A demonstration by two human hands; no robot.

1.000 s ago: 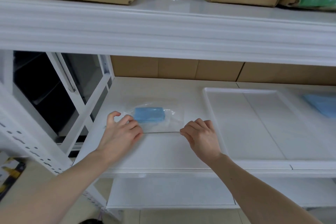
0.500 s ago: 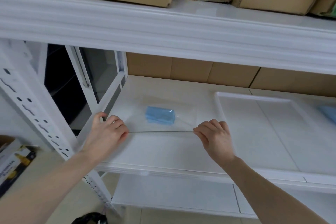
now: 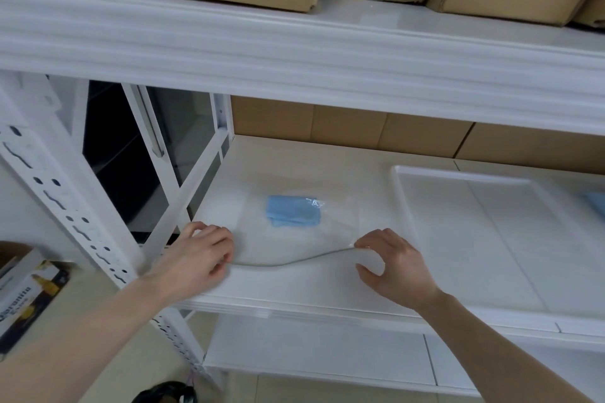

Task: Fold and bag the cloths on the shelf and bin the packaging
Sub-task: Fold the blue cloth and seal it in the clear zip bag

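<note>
Bright, even, diffuse light fills the scene, and the glossy white metal shelf (image 3: 294,281) looks nearly washed out. Shadows are faint and soft under both hands. The clear plastic bag (image 3: 294,239) shows small glints near the folded blue cloth (image 3: 291,214). Wide-angle distortion bows the upper shelf beam (image 3: 294,52). The edges look slightly soft, and the left fingers (image 3: 219,268) are motion-blurred.

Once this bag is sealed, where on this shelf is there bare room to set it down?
The white tray right of the right hand is bare up to a blue cloth at the frame's edge. The shelf behind the clear bag is bare too. Both hands crowd the front edge.
</note>
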